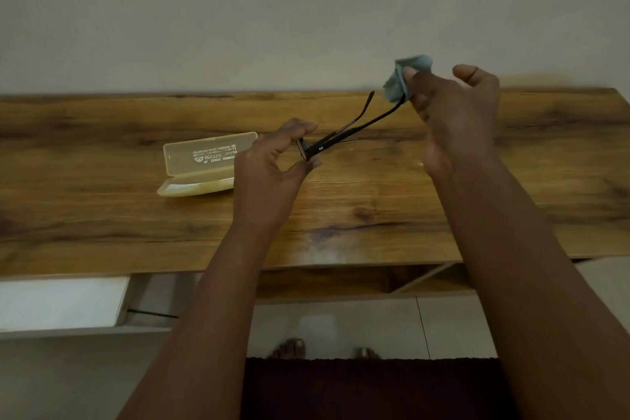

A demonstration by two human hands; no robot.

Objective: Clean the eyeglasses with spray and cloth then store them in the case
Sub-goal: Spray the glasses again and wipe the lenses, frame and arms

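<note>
My left hand [272, 160] pinches the front of the black eyeglasses [344, 133] between thumb and fingers, above the wooden table [102, 215]. Both temple arms point away to the upper right. My right hand [453, 116] pinches a crumpled light blue cloth [397, 82] around the tip of the nearer temple arm. The translucent yellow glasses case [201, 164] lies open on the table, left of my left hand, its lid standing up. No spray bottle is in view.
A pale wall runs behind the table. Below the table's front edge are a white drawer or panel [61, 303] at the left, a tiled floor, a dark mat [368, 385] and my toes.
</note>
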